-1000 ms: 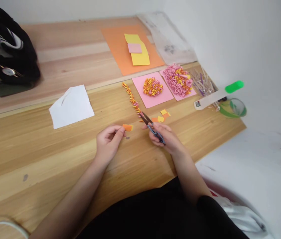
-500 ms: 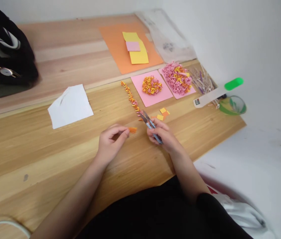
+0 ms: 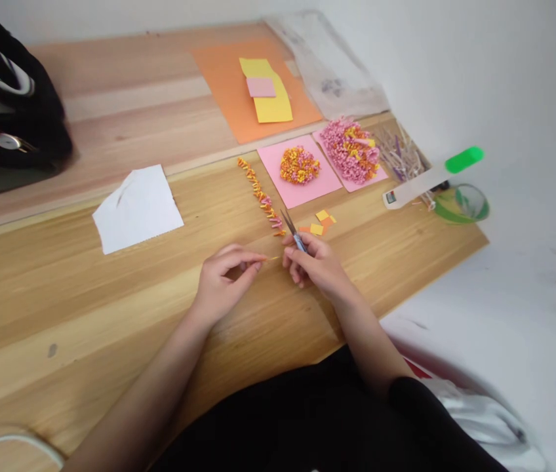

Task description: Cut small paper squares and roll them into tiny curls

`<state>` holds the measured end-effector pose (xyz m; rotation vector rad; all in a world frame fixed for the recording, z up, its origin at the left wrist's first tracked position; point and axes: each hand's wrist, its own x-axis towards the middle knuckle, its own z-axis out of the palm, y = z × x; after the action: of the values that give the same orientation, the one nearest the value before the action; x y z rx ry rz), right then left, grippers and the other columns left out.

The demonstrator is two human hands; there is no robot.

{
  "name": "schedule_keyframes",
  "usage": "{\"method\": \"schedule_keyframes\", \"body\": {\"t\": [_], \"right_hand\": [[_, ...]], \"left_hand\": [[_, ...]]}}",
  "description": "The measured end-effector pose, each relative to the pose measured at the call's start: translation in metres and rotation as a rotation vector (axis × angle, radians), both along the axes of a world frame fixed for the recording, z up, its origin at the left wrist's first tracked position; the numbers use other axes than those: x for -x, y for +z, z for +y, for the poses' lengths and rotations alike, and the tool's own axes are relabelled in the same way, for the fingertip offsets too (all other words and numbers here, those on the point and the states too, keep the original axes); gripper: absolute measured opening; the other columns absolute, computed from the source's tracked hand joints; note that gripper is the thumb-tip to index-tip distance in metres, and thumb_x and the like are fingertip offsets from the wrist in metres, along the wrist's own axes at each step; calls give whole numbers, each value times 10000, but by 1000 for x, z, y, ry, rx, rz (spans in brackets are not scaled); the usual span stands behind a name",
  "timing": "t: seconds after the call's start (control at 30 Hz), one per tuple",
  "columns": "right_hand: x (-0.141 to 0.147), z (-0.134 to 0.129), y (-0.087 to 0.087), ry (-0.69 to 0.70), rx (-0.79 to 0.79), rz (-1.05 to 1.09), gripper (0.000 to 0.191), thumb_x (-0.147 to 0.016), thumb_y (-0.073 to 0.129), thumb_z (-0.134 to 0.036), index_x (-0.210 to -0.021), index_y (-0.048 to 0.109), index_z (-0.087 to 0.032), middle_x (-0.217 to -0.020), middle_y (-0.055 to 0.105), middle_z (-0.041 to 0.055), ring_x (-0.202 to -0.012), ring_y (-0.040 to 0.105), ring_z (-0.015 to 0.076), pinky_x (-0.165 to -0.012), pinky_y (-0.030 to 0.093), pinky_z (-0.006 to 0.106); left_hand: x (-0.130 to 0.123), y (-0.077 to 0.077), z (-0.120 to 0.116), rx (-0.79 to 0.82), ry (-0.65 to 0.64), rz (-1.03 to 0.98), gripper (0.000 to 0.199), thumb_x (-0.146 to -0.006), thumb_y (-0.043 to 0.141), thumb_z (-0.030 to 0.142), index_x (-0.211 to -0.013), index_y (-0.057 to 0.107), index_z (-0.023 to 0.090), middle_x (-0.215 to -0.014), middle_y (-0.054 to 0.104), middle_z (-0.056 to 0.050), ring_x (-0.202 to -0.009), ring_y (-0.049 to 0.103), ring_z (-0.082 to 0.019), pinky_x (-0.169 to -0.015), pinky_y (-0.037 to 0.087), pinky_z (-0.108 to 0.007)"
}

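Observation:
My left hand [image 3: 226, 280] pinches a small orange paper strip [image 3: 272, 258], which shows almost edge-on as a thin line between thumb and forefinger. A short gap to the right, my right hand [image 3: 321, 265] is closed round a pair of scissors [image 3: 299, 241], whose blades point away and a little left. The handles are mostly hidden in the palm. Just past the blade tips runs a row of small yellow, orange and pink paper rolls [image 3: 261, 196]. Beside the right hand lie several small yellow and orange paper pieces [image 3: 316, 229].
Pink sheets carry a small heap [image 3: 299, 165] and a larger heap [image 3: 350, 151] of paper rolls. Behind them is an orange sheet [image 3: 223, 98]. A green-handled tool [image 3: 425, 187] and a green bowl [image 3: 462, 211] stand right; white paper [image 3: 140, 210] and a black bag [image 3: 27, 98] are left.
The orange paper in my left hand has turned from its broad face to nearly edge-on. My right hand has shifted slightly left, its fingers nearer the paper, and the scissors have slid deeper into the grip.

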<state>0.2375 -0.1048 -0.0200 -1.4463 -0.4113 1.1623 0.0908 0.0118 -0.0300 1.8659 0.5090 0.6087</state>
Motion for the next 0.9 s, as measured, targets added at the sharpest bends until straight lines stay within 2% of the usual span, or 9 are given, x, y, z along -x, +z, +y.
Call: {"method": "schedule_keyframes", "body": {"t": [0.17, 0.33, 0.47, 0.7, 0.8, 0.9], "right_hand": [[0, -1, -4, 69, -20, -31, 311, -722, 695, -344, -923, 525, -180, -597, 605, -65, -339, 420, 38, -297, 313, 167], [-1, -1, -2, 30, -37, -26, 311, -741, 675, -376, -923, 517, -179, -604, 589, -67, -340, 414, 33, -291, 279, 160], [-2, -2, -2, 49, -39, -36, 346, -716, 708, -376, -932, 523, -179, -600, 562, -76, -347, 406, 31, -301, 280, 163], [-3, -5, -4, 128, -36, -37, 319, -721, 724, -333, -916, 521, -182, -650, 544, -72, -374, 402, 23, -327, 298, 171], [-3, -6, -3, 122, -55, -37, 336, -722, 730, -354, -924, 522, -185, -674, 544, -67, -385, 406, 20, -333, 305, 172], [-3, -6, -2, 98, -51, -43, 381, -701, 754, -389, -922, 520, -186, -657, 516, -76, -393, 413, 25, -334, 308, 171]], "left_hand": [[-1, -1, 1, -43, -45, -1, 151, -807, 623, 175, -830, 765, 223, -750, 683, -37, -672, 601, -137, -626, 481, -250], [0, -1, 2, -58, -57, -14, 153, -815, 631, 170, -852, 772, 219, -755, 678, -39, -676, 608, -135, -621, 482, -245], [0, -2, 2, -71, -75, 1, 160, -819, 626, 178, -851, 774, 230, -766, 679, -39, -689, 614, -138, -642, 484, -254], [-1, -3, 1, -93, -41, 53, 141, -821, 632, 226, -908, 741, 206, -716, 664, -21, -636, 583, -138, -628, 465, -261], [0, -2, 1, -100, -30, 74, 135, -847, 608, 276, -853, 718, 198, -699, 661, -20, -637, 577, -146, -636, 453, -274], [0, 0, 2, -142, -108, 91, 219, -886, 555, 317, -757, 686, 198, -685, 671, -27, -651, 583, -159, -656, 435, -298]]}}
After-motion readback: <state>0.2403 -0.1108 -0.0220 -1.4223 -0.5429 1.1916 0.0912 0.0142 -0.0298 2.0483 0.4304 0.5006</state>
